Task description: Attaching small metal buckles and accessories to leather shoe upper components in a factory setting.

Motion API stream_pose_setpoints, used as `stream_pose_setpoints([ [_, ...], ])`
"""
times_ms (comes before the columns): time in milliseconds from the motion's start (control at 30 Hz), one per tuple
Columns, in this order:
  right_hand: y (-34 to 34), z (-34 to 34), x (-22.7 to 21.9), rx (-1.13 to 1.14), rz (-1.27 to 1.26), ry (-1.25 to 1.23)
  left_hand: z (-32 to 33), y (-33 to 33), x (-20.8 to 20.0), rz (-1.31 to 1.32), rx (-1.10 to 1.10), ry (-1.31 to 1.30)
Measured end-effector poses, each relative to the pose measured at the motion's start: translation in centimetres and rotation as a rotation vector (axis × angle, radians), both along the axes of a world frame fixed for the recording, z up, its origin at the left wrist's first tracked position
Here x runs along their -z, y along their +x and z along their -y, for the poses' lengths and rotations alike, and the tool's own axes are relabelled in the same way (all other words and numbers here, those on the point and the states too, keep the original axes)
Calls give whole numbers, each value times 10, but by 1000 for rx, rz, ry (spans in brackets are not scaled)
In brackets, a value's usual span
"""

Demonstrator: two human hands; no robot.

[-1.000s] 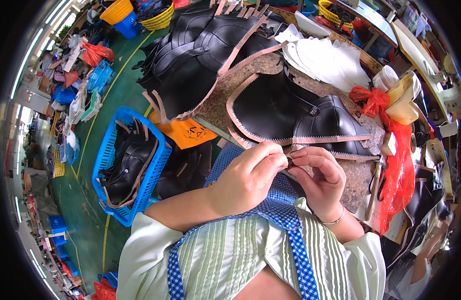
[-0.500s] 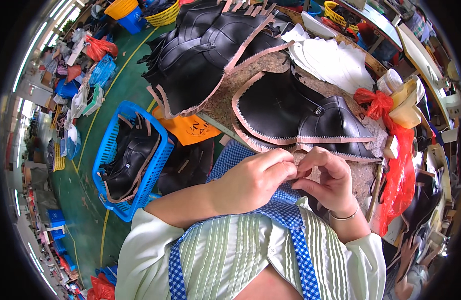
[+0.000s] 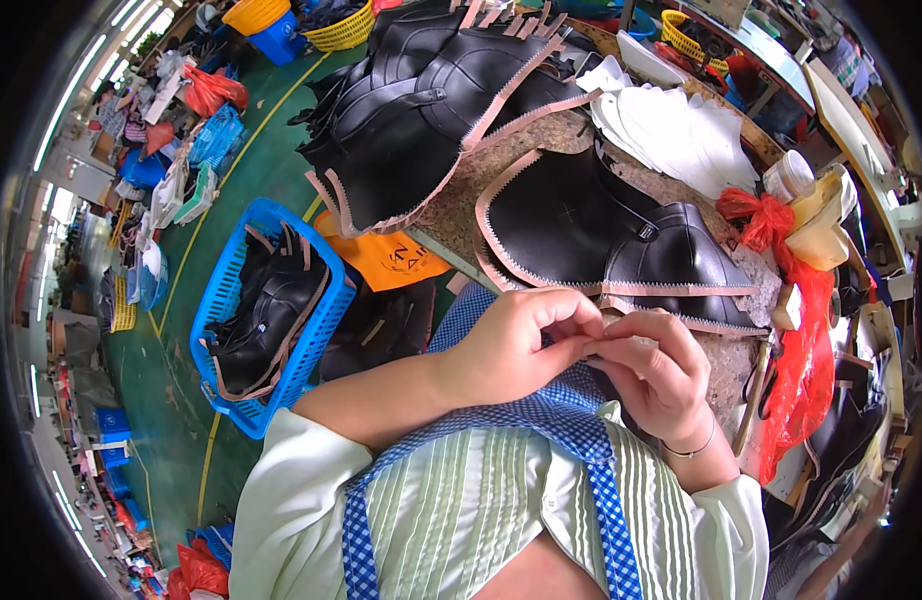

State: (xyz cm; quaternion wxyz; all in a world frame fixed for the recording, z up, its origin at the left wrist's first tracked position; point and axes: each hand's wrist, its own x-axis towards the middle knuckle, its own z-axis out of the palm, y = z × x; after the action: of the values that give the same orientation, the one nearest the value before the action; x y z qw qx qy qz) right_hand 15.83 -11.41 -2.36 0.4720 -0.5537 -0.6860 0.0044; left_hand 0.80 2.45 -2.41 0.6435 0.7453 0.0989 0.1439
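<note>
Your left hand [image 3: 516,345] and right hand [image 3: 656,370] both pinch closed on the black leather piece's [image 3: 621,235] pink edge on the desk [image 3: 461,205].

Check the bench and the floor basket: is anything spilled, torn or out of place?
Nothing stands out. Both hands, left hand and right hand, pinch at the edge of a black leather piece lying flat on the bench. The blue basket stands upright, its pieces inside.
</note>
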Motion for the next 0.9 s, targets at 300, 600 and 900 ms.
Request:
stream_pose_setpoints([
  [300, 10, 12, 16, 191, -334, -97, -218, 49, -1, -1, -851, 1160],
  [600, 9, 22, 40, 191, -542, -250, -257, 44, 56, -606, -910, 1565],
  [900, 3, 16, 33, 131, -548, -255, -237, 31, 31, -559, -667, 1402],
])
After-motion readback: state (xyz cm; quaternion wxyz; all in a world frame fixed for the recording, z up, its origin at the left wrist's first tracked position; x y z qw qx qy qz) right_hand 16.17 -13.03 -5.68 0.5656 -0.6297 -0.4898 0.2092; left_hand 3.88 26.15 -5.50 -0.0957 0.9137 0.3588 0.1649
